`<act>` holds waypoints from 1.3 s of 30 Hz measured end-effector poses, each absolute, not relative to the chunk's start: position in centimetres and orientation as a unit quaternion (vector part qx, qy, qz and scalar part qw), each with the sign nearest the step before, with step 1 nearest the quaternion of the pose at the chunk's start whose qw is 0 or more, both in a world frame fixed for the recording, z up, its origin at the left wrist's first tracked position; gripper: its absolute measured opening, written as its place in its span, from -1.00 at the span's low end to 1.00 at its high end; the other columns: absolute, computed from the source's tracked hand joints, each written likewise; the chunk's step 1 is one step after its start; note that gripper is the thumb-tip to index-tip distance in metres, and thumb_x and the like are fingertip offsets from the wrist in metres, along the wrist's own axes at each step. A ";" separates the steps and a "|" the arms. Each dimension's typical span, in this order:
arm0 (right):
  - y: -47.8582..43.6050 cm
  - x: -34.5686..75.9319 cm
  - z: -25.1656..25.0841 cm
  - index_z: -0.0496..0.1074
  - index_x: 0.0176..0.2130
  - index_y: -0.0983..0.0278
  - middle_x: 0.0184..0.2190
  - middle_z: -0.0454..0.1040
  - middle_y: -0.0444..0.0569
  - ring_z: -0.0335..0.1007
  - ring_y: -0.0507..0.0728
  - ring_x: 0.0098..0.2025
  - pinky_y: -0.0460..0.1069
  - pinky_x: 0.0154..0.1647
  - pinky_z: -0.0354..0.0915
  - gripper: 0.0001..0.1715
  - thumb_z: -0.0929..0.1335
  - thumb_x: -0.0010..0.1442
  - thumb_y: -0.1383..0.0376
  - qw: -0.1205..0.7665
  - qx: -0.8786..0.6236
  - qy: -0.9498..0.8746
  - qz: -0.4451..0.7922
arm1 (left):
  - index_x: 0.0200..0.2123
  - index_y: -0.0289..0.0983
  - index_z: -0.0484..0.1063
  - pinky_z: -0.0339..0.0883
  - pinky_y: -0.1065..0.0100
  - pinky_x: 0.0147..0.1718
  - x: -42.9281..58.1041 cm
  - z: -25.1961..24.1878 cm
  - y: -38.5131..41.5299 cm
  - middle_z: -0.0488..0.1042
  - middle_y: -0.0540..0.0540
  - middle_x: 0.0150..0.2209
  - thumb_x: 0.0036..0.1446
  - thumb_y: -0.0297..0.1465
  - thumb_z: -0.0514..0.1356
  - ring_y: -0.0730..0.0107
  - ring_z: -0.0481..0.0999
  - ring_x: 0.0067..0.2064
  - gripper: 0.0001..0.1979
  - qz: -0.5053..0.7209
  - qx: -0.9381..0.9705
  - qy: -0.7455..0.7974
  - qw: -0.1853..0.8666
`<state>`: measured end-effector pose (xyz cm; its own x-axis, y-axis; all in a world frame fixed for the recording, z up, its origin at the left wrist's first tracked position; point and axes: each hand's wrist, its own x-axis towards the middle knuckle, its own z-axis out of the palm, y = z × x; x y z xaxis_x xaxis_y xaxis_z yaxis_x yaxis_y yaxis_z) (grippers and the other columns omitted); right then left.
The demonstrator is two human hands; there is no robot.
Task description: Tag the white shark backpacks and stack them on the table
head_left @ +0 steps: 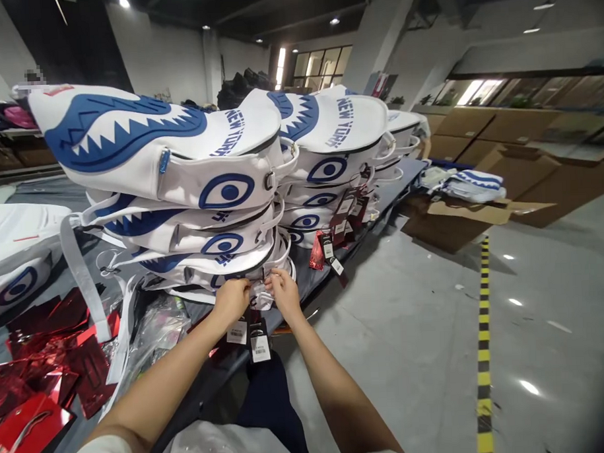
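Observation:
Several white backpacks [180,131] with blue shark-mouth and eye prints lie stacked on the table in front of me. My left hand [234,299] is pinched closed at the edge of a low backpack in the nearest stack. Close beside it, my right hand [284,292] is also pinched closed, against the same backpack's top handle end. What the fingertips hold is too small to make out. A bit of clear plastic shows between the hands. Just below them hang a black hang tag [259,343] with a white barcode label and another barcode tag [237,332].
Shiny red packets [44,367] and clear plastic bags [159,327] lie on the table at left. Another backpack stack [328,130] with hanging tags stands beyond. On the floor at right are an open carton [445,221] and yellow-black tape [483,352].

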<state>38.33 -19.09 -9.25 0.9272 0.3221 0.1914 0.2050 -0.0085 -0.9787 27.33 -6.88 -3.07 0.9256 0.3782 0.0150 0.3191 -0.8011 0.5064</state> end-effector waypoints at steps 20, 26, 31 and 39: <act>-18.1 37.4 -6.7 0.51 -0.23 0.26 -0.34 0.56 0.01 0.43 0.09 -0.48 -0.06 -0.58 0.22 -0.52 0.33 0.09 -0.06 0.733 -0.657 -0.176 0.026 | -0.18 -0.25 0.47 0.38 0.35 -0.17 25.6 -7.5 -4.5 0.56 -0.05 -0.27 0.18 -0.38 0.20 0.37 0.53 -0.23 -0.85 0.214 0.832 0.115 0.499; -20.5 36.5 -5.5 0.62 -0.29 0.18 -0.18 0.52 0.04 0.43 0.17 -0.14 0.03 -0.15 0.36 -0.72 0.32 0.16 0.19 0.571 -0.757 -0.308 -0.076 | -0.25 -0.21 0.52 0.31 0.28 -0.04 25.0 -6.8 -5.4 0.55 -0.17 -0.08 0.36 -0.26 0.05 0.23 0.49 -0.03 -0.72 0.285 0.929 0.091 0.218; -21.1 36.5 -4.9 0.60 -0.25 0.13 -0.30 0.52 0.00 0.43 0.16 -0.22 0.01 -0.16 0.33 -0.74 0.30 0.23 0.28 0.497 -0.796 -0.344 -0.031 | -0.22 -0.21 0.53 0.30 0.24 -0.13 25.5 -6.0 -5.9 0.57 -0.20 -0.23 0.38 -0.25 -0.05 0.17 0.53 -0.14 -0.64 0.199 0.965 0.124 0.119; -21.7 36.0 -3.5 0.46 -0.03 0.34 -0.11 0.50 -0.04 0.48 0.16 -0.13 0.08 -0.13 0.46 -0.62 0.36 0.33 0.09 0.554 -0.784 -0.281 0.021 | -0.18 -0.15 0.50 0.40 0.31 -0.22 26.3 -6.3 -5.7 0.63 -0.06 -0.19 0.28 -0.22 0.06 0.27 0.59 -0.24 -0.75 0.249 0.912 0.024 0.326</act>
<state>36.02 -21.69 -3.50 0.8414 0.4632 0.2784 0.4170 -0.2289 -0.8796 26.29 -5.70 -6.27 0.8751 0.2052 0.4383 -0.1195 -0.7861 0.6065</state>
